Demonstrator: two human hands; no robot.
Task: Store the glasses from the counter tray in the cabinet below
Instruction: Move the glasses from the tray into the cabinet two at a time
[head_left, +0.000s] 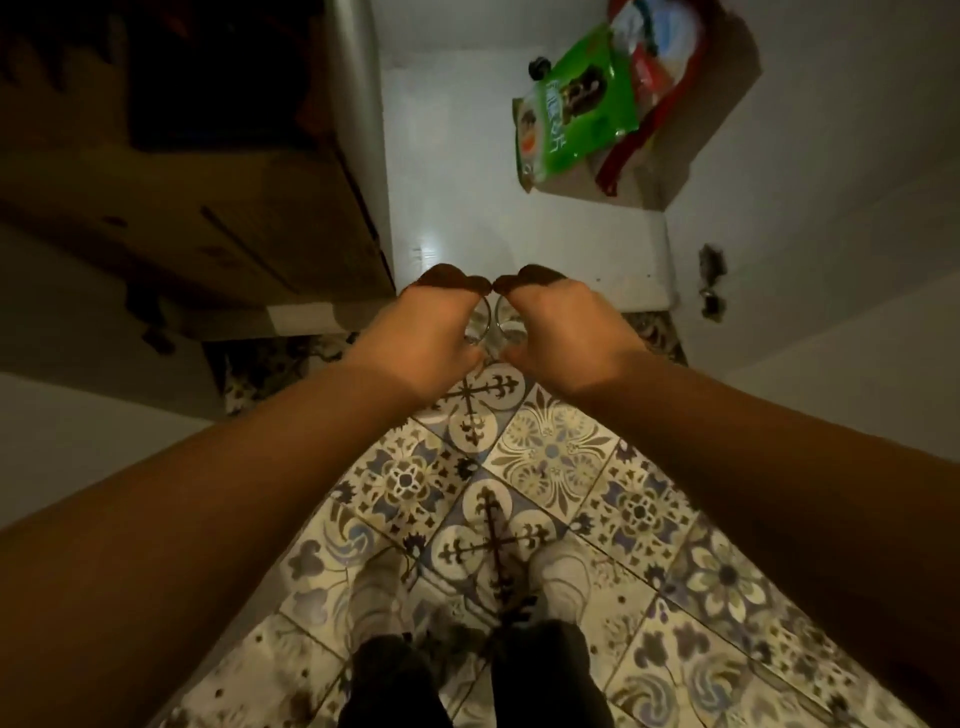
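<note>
I look straight down at an open low cabinet with a white shelf floor (467, 171). My left hand (421, 332) grips a clear glass (480, 325) from above, and my right hand (566, 332) grips a second clear glass (506, 325) the same way. The two glasses hang side by side, almost touching, just in front of the cabinet's front edge (597, 291). Most of each glass is hidden under my fingers. The counter tray is out of view.
A green snack bag (576, 114) and a red-and-white bag (660, 62) lie in a cardboard box at the cabinet's back right. A dark cabinet section (208, 156) is on the left, an open white door (831, 208) on the right. Patterned floor tiles and my shoes are below.
</note>
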